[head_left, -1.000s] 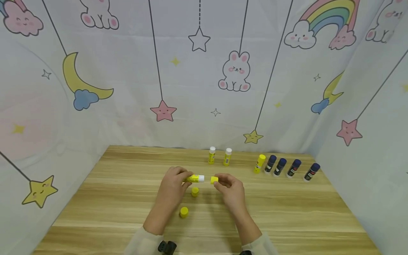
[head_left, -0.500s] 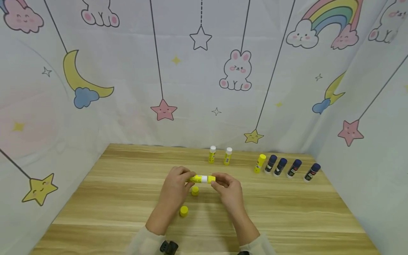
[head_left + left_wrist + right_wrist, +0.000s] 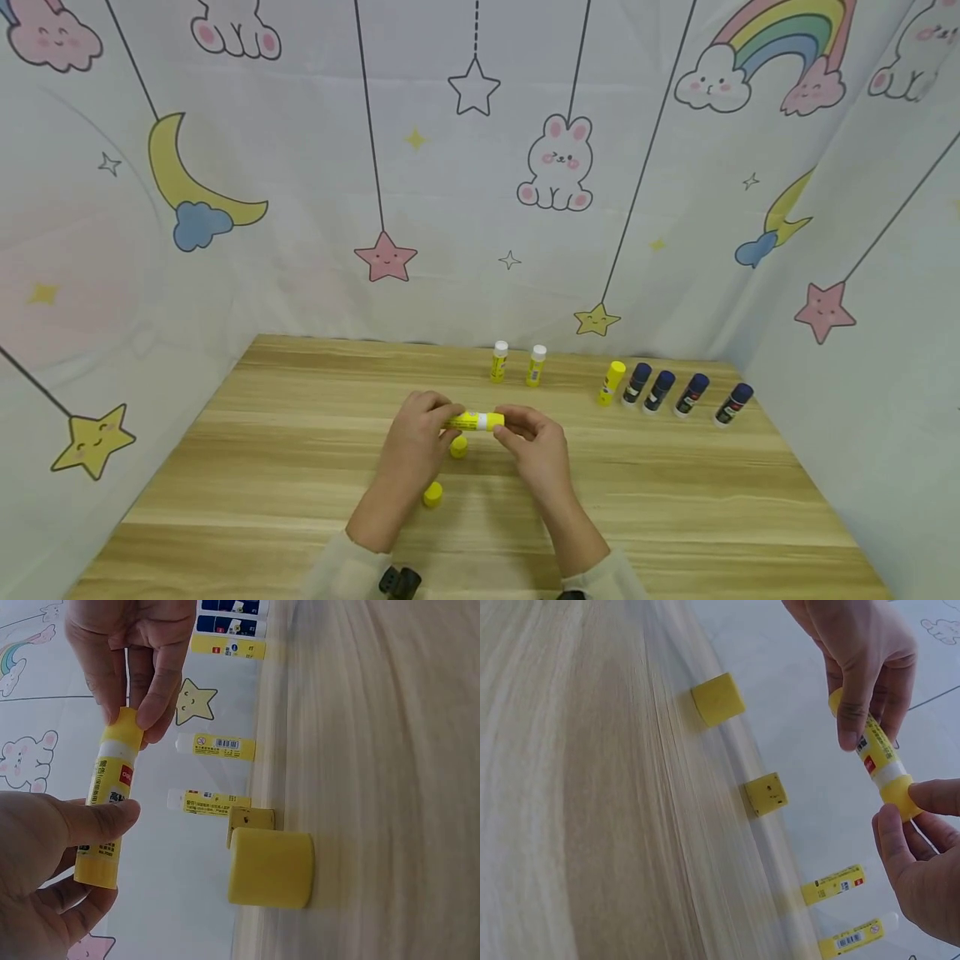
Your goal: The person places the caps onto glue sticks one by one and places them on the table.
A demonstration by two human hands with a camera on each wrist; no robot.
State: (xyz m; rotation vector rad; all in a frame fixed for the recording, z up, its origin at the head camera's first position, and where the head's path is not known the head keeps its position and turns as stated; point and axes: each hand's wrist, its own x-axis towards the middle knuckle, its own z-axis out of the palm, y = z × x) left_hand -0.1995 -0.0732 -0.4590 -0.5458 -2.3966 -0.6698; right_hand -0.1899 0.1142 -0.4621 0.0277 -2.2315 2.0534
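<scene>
My left hand [image 3: 411, 435] grips the body of a yellow glue stick [image 3: 111, 780], held level above the wooden table. Thumb and fingers of my right hand [image 3: 542, 443] pinch a yellow cap [image 3: 122, 729], which sits over the stick's white end. A strip of white still shows between cap and label. Below the hands, two loose yellow caps stand on the table: one [image 3: 432, 494] nearer the front, the other [image 3: 459, 448] just under the glue stick and partly overlapped by the left hand's side. Dark marks show on the farther cap in the right wrist view.
Two glue sticks without caps, one left [image 3: 499, 363] and one right [image 3: 537, 367], stand upright at the table's back. Farther right are a capped yellow glue stick [image 3: 612, 383] and several navy-capped sticks [image 3: 659, 392]. A printed cloth [image 3: 300, 283] hangs behind the table [image 3: 675, 500].
A second ago the cap was apart from the glue stick. My right hand has brought it left onto the white end, and less white shows now than half a second ago.
</scene>
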